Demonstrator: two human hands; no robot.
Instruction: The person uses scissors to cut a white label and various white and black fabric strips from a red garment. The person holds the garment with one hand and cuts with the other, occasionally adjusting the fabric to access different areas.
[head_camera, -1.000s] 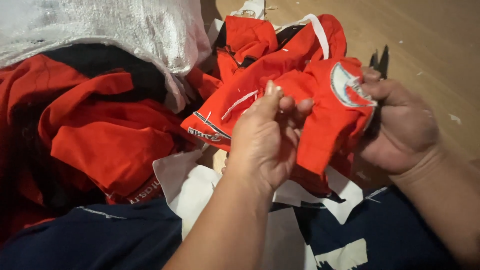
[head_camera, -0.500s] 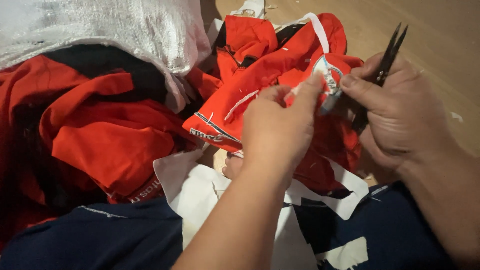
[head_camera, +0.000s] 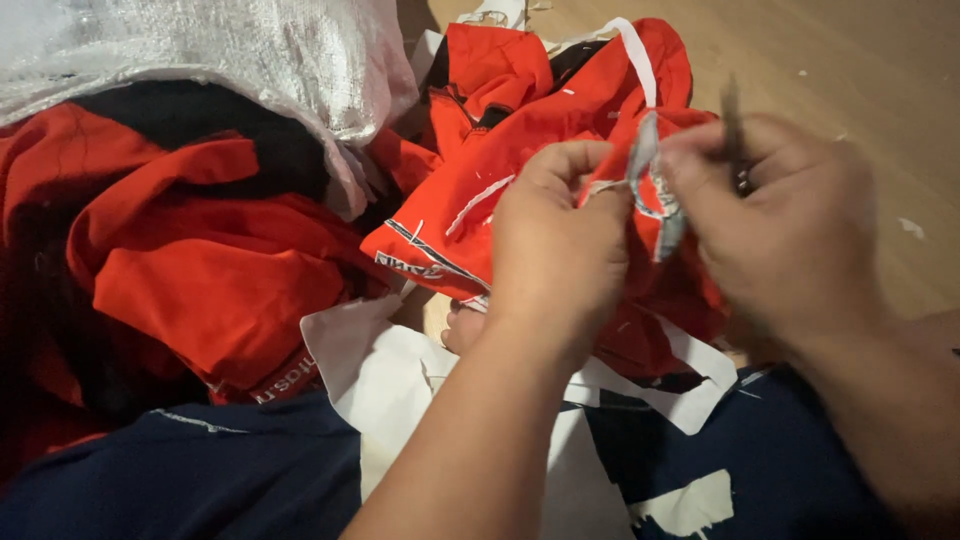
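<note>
The left hand pinches a fold of the red garment, fingers closed tight on the cloth just above the lap. The right hand is clamped round small dark snips, touching the garment's grey-white patch. A heap of red clothes lies left, beneath a white woven sack
</note>
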